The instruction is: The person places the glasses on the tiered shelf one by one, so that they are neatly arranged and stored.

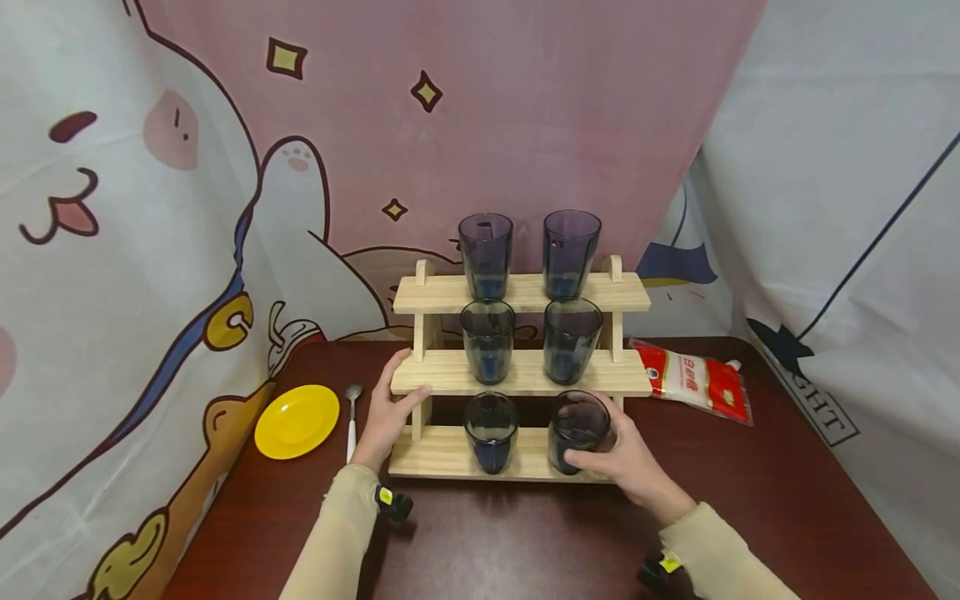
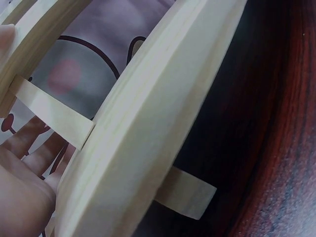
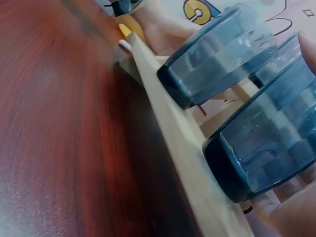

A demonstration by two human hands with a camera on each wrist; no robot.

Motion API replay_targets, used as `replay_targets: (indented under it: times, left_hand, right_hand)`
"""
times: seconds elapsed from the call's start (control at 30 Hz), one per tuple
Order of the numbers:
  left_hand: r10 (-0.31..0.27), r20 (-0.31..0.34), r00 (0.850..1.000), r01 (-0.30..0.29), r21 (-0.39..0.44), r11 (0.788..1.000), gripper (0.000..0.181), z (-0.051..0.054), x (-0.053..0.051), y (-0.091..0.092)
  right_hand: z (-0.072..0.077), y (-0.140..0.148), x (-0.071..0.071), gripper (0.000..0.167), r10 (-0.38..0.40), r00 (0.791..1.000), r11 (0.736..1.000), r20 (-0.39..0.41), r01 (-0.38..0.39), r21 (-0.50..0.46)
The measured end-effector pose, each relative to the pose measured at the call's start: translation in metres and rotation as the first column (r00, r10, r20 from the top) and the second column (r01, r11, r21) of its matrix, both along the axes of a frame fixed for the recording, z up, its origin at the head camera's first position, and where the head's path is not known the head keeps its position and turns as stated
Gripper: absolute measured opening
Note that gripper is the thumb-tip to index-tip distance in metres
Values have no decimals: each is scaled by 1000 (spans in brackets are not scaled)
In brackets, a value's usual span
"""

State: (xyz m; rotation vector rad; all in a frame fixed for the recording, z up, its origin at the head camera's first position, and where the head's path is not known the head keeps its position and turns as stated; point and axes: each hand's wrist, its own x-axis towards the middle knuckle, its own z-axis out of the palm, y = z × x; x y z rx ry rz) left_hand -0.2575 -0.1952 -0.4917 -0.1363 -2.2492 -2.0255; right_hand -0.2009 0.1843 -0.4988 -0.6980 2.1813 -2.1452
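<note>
A three-tier wooden rack [image 1: 447, 454] bears several dark, see-through glass tumblers, two on each tier. My left hand [image 1: 385, 414] grips the left end of the middle tier, its thumb on the board's front; in the left wrist view that hand [image 2: 24, 187] is partly behind the wood. With my right hand [image 1: 632, 463] I hold the lower right tumbler [image 1: 578, 423], thumb at the front and fingers around its right side. This tumbler [image 3: 266, 138] stands on the bottom board in the right wrist view. Beside it is the lower left tumbler [image 1: 491, 433].
To the left on the dark red-brown table [image 1: 510, 542] lie a yellow plate [image 1: 297, 422] and a white-handled spoon [image 1: 352, 421]. A red and white packet [image 1: 697, 382] lies to the right, partly behind the rack. Printed cloth [image 1: 570, 125] hangs around the table.
</note>
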Motion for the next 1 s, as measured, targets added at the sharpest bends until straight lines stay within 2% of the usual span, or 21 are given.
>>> replay_targets:
  times: [0.17, 0.43, 0.8, 1.0]
  left_hand:
    - [-1, 0, 1000, 1, 16, 1000, 71, 0, -1, 0]
    - [11, -1, 1000, -11, 0, 1000, 76, -27, -19, -7]
    - [21, -64, 998, -23, -36, 999, 71, -31, -22, -8]
    - [19, -62, 998, -21, -37, 999, 72, -33, -22, -7]
  right_hand:
    - [-4, -3, -1, 79, -19, 1000, 999, 11, 18, 45]
    - [-4, -1, -6, 79, 37, 999, 999, 7, -37, 28]
    - [-4, 7, -10, 82, 100, 994, 995, -36, -98, 32]
    - [-1, 27, 2, 87, 39, 998, 992, -40, -34, 123]
